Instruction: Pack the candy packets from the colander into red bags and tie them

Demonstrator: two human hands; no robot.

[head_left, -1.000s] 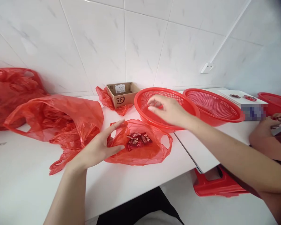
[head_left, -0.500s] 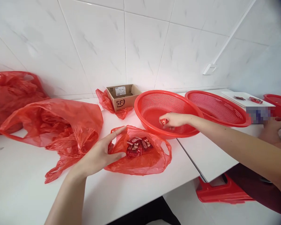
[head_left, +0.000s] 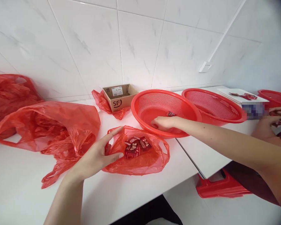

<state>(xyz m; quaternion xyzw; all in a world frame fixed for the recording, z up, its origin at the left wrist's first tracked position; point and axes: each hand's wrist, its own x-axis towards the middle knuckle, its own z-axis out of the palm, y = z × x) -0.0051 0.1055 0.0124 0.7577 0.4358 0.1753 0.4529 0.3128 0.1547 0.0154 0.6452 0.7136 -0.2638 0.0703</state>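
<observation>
White table (head_left: 107,200); left hand (head_left: 96,157) at bag (head_left: 152,162); right hand (head_left: 164,123) in basket (head_left: 148,104), grip obscured.

From here the open bag (head_left: 152,163) is thin, crinkled, see-through plastic, and the wrapped packets (head_left: 133,151) in it look glossy; smooth plastic makes the perforated basket (head_left: 144,109), matt cardboard the box (head_left: 125,101), and the wall (head_left: 96,40) wears shiny marbled tile above a smooth white counter (head_left: 112,193)

Left forearm (head_left: 67,197): angled up from lower frame edge. Left hand (head_left: 96,159): open, thumb (head_left: 114,157) spread below extended fingers (head_left: 113,133). Right arm (head_left: 220,137): extended inward from right frame edge. Right hand (head_left: 164,123): lowered, fingers curled, fingertips hidden.
</observation>
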